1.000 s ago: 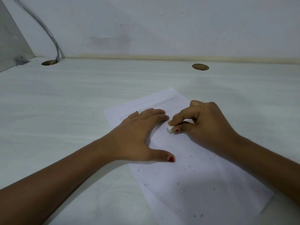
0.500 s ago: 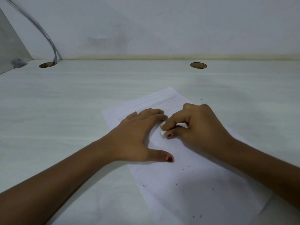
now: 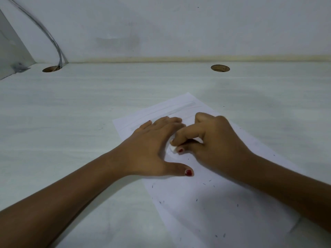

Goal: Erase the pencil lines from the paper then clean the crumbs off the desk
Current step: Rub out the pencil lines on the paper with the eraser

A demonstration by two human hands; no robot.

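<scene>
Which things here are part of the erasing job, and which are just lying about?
Part of the job: paper, eraser pinched by right hand, left hand pressing paper, pencil lines, crumbs, desk.
Just there: cable, left hole, right hole.

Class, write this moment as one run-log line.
step: erasing | left hand: flat on paper | right hand: pinches eraser | lines: some left | crumbs: on paper

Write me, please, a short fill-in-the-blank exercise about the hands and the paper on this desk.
1. The right hand pinches a small white ____ against the paper.
2. The left hand rests flat on the paper, its thumbnail painted ____.
3. Two round ____ are cut into the desk near the wall.
Missing words: eraser; red; holes.
</scene>
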